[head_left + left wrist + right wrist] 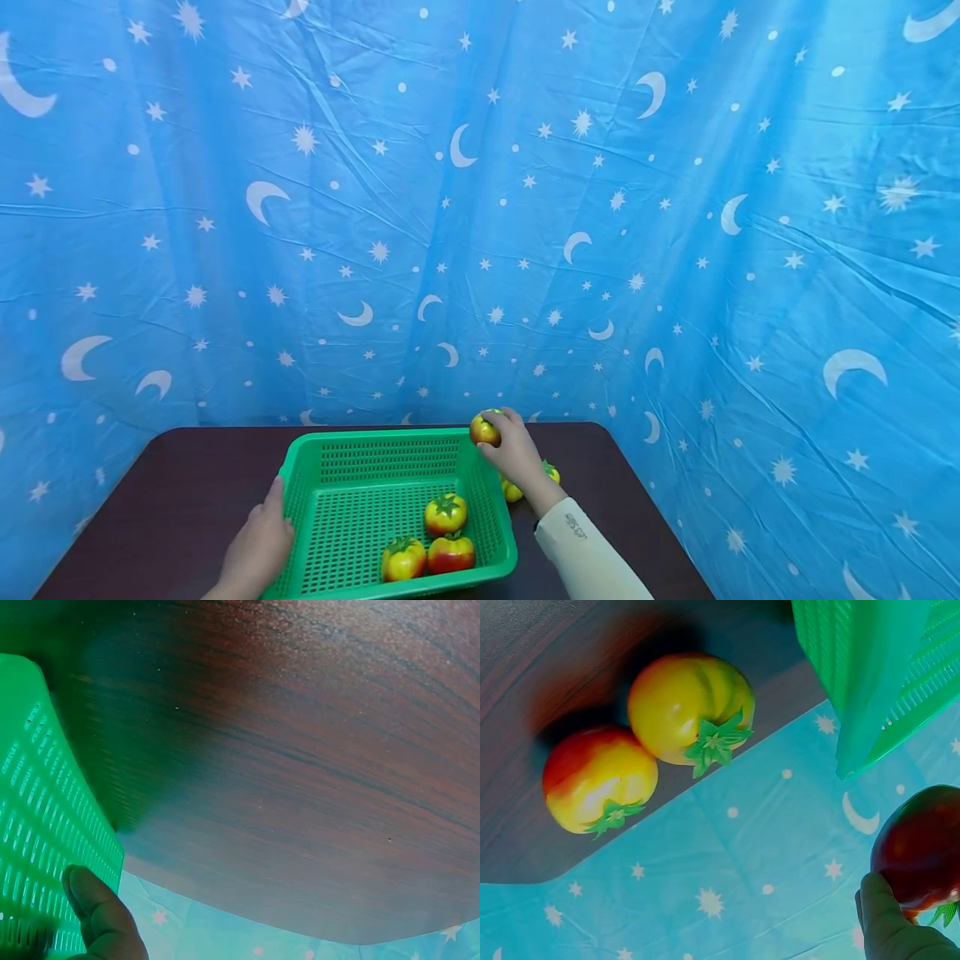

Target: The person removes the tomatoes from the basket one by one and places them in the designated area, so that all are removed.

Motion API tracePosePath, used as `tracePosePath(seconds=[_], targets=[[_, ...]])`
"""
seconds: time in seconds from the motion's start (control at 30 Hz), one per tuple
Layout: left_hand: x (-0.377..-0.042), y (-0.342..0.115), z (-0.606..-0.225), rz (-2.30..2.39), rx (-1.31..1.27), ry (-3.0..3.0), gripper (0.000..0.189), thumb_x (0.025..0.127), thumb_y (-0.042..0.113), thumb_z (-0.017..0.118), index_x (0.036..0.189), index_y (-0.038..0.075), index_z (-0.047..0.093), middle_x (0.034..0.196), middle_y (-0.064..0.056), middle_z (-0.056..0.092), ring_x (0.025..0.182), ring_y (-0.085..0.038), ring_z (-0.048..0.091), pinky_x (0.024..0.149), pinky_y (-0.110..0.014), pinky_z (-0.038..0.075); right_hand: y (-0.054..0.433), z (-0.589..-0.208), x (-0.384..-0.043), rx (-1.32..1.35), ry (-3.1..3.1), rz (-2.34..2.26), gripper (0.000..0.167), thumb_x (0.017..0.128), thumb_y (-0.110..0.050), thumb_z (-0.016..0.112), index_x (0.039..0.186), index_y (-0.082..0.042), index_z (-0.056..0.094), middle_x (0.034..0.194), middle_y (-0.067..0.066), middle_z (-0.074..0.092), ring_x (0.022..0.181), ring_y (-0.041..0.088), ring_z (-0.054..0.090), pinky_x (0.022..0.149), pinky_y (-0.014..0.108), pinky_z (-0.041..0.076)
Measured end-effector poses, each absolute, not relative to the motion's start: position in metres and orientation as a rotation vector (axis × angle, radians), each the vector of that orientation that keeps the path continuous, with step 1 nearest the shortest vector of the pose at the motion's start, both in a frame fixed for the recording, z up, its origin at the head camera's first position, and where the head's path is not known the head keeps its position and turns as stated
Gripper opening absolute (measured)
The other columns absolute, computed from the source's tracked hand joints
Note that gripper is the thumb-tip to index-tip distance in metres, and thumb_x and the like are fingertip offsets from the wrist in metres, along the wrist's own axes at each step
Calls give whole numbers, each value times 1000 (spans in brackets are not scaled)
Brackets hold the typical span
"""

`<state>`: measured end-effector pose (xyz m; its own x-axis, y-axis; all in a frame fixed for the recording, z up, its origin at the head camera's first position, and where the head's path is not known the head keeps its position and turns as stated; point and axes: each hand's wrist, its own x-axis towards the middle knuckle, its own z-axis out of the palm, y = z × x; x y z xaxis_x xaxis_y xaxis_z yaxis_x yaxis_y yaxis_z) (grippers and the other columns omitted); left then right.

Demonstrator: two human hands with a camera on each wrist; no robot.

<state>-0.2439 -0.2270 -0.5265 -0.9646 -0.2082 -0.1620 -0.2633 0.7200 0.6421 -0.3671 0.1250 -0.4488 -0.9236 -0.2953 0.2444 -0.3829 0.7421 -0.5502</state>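
Note:
A green plastic basket (390, 500) with slotted walls stands on the table, with three red-and-yellow tomatoes, one of them a tomato (446, 514) with a green leafy top, in its right part. My left hand (258, 542) holds the basket's left wall, with a finger lying along the outside in the left wrist view. My right hand (516, 450) grips another tomato (485, 428) above the basket's far right corner. In the right wrist view, two more tomatoes, a larger-looking tomato (690, 709) and a redder tomato (600, 780), sit side by side outside the basket.
The dark wood-grain table (202, 492) has rounded far corners. Blue curtains (450, 208) with white moons and stars hang behind it and along its right side. The basket's right wall (855, 675) rises between its inside and the two loose tomatoes.

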Motion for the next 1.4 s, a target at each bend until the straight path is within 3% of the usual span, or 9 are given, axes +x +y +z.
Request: tracePosePath(seconds=[0.53,1.4], targets=[[-244,-226,-527,1074,-396,2835,70,99,4,42,156,-11,5,115,-36,53,77,-27,58,61,-39,44,160,-466,-368,351,-2746,1005,48,92,-14,72,138,-9,60,152,26,40,135,46,47,103,60,47],[-244,-225,-528,1045,-416,2873,71,98,5,45,156,-11,6,113,-35,54,78,-28,59,62,-41,46,184,-513,-357,182,-2738,1008,48,88,-13,75,134,-6,62,140,25,49,119,41,57,99,59,49]])
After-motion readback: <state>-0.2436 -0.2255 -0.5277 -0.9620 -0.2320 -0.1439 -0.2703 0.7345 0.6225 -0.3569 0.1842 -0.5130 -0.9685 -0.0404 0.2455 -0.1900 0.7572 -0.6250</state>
